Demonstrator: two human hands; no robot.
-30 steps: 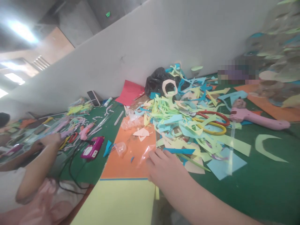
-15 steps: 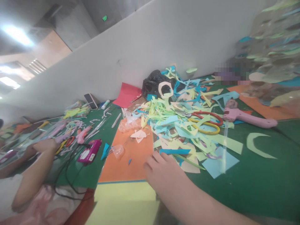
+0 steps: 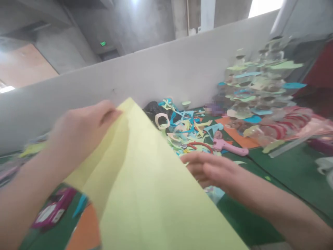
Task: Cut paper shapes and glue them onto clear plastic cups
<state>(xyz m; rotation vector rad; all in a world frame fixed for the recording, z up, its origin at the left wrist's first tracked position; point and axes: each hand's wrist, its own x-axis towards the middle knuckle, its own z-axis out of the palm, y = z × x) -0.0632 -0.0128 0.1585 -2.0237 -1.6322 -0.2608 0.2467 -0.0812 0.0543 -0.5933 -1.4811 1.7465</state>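
Note:
A large pale yellow paper sheet (image 3: 145,187) is lifted off the table and fills the lower middle of the view. My left hand (image 3: 80,132) pinches its top corner, raised in front of the white wall. My right hand (image 3: 210,170) grips the sheet's right edge, with fingers curled around it. Behind the sheet lies a heap of cut paper scraps (image 3: 182,128) in yellow, blue and cream. Red and yellow scissors (image 3: 200,146) lie half buried in that heap.
A pink glue gun (image 3: 229,147) lies right of the scraps on the green table (image 3: 286,173). A black bag (image 3: 153,109) sits against the white wall. Stacked clear cups with paper shapes (image 3: 257,86) stand far right. A magenta device (image 3: 52,211) and orange sheet (image 3: 83,232) lie lower left.
The yellow sheet has been lifted from the table. My left hand came into view holding its corner. My right hand left the orange sheet and took the yellow sheet's edge. The view tilted upward.

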